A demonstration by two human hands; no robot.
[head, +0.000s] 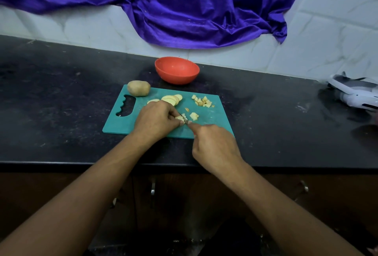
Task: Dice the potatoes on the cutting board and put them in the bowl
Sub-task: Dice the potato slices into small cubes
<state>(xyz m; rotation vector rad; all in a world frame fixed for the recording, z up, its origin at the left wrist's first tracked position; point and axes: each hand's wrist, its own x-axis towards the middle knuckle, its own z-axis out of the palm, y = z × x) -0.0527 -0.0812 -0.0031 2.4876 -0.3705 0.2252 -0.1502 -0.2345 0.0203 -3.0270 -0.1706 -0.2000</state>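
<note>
Two hands meet near the middle of the frame, over the lower half of a teal cutting board (122, 125). The left hand (155, 118) has its fingers curled down, pinning a small potato piece (180, 117) against the board with its fingertips. The right hand (214, 145) is closed round the handle of a knife (185, 121). The handle is hidden in the fist and only a short stretch of dark blade shows. The knife's long axis runs from lower right to upper left, and its tip points at the left fingertips, touching or almost touching the held piece.

Just right of the blade lies a small clump of diced cubes (194, 116). A larger scatter of cubes (203, 101) sits further up, towards the board's upper right. Above the left hand a row of round slices (172, 98) overlaps, the row running left to right. A whole potato (138, 88), unpeeled, rests at the board's upper left corner with its long axis roughly left to right.

The board lies with its long side left to right, and its grip cut-out is at the left end. Above it, apart from the board, a red bowl (177, 77) stands upright on the black bench (61, 92).

At the right edge a white device (356, 94) lies on the bench. Purple cloth (184, 10) hangs over the white tiled wall (327, 30).
</note>
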